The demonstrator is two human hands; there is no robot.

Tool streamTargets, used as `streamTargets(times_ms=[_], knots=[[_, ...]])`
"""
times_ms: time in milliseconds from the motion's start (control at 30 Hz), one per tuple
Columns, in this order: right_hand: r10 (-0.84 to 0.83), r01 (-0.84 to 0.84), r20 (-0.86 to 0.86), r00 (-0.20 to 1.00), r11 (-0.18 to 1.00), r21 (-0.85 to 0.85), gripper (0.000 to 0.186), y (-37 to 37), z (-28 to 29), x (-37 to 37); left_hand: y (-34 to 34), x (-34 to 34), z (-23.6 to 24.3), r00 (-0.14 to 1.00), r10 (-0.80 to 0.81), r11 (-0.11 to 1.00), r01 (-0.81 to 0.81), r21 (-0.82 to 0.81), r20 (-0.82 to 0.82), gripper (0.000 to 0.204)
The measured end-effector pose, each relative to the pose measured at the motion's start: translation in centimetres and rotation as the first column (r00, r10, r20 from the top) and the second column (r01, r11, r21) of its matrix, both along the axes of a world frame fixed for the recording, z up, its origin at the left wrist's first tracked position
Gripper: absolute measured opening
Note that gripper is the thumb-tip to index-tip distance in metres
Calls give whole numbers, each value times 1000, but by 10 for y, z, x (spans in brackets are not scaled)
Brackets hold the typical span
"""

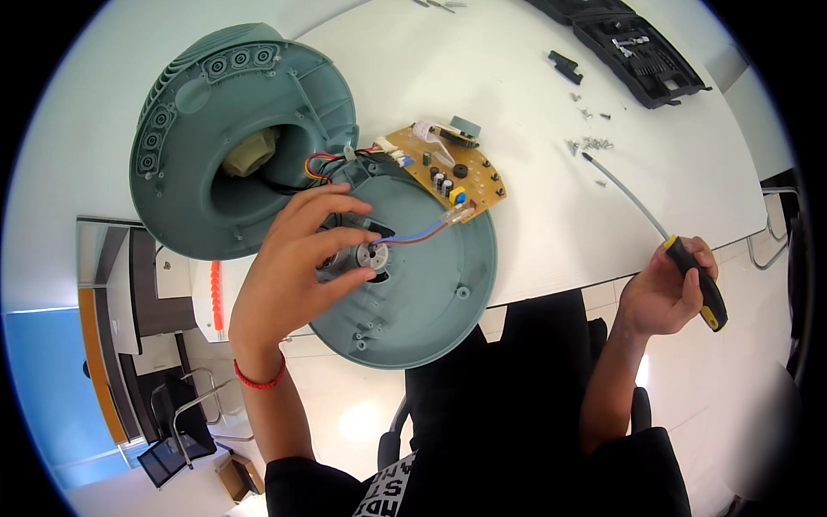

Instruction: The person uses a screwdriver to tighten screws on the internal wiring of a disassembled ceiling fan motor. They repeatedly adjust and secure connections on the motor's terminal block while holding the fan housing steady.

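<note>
My left hand (297, 254) reaches over a round grey-green plastic base (422, 302) at the table's front edge. Its thumb and index finger close on a small silver motor (374, 257) in the base; the other fingers stay raised. Blue and red wires (422, 233) run from beside the motor to a tan circuit board (444, 172), which lies tilted across the base's far rim. Off to the right, my right hand (663, 297) grips a long screwdriver (698, 284) by its black and yellow handle, the tip pointing up and left, away from the base.
A large grey-green housing (185, 202) with a deep hollow stands left of the base, joined by cables (323, 164). Loose screws (594, 144) lie near the screwdriver tip. Farther back are a black clip-shaped part (564, 67) and an opened black tool case (642, 60).
</note>
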State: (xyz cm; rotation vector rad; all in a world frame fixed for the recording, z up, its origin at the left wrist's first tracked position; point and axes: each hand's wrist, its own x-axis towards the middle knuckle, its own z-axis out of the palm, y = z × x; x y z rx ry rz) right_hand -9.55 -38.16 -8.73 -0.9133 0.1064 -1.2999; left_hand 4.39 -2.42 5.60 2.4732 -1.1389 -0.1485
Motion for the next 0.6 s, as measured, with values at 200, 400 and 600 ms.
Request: streamTargets(times_ms=[200,400,600], knots=[[-37,37,-25,999,999,-5,27,1,3,2,2,2,-1,999,15,1000,-16,-24,-39,38],[-49,49,-3,999,999,0,26,-3,-2,1,3,3,-7,999,20,999,-21,-37,-49,36],[-85,85,-36,996,996,-4,26,-3,1,0,5,2,-9,998,26,998,-29,-62,-49,33]])
